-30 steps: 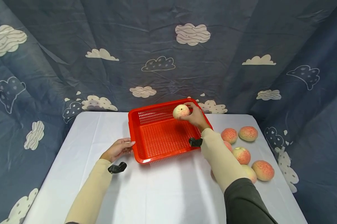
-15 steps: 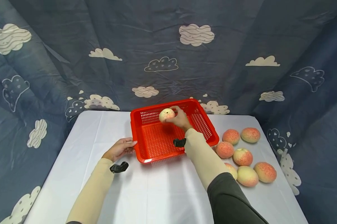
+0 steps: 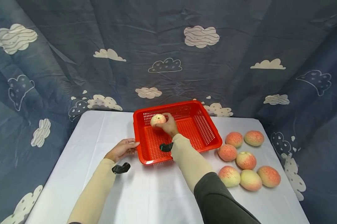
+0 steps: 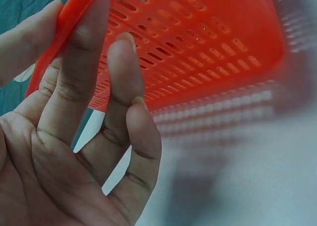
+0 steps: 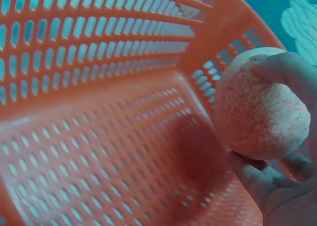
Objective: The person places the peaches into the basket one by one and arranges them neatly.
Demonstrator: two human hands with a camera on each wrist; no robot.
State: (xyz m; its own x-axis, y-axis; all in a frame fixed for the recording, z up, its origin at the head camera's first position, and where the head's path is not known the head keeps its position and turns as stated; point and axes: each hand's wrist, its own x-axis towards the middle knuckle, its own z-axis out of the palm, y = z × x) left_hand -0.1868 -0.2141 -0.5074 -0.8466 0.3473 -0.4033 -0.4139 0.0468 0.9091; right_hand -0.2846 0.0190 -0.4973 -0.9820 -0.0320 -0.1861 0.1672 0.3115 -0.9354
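Observation:
A red perforated plastic basket [image 3: 185, 127] sits on the table, seen from below its rim in the left wrist view. My left hand [image 3: 123, 150] pinches the basket's left rim, thumb on the outer side and fingers [image 4: 126, 77] beneath the lip. Inside the basket, toward its back left corner, a pale yellow and pink peach [image 3: 157, 120] is held by my right hand [image 3: 169, 126]. The right wrist view has the peach [image 5: 257, 112] between thumb and fingers, above the basket floor, where its shadow falls. No other fruit shows in the basket.
Several more peaches [image 3: 246, 160] lie in a loose group on the white tablecloth [image 3: 163, 196], right of the basket. A dark blue curtain [image 3: 227, 81] with cloud prints hangs behind the table and at both sides.
My right hand has carried the peach leftward across the basket and lower, from its right side to the back left corner. The left hand keeps its grip on the rim.

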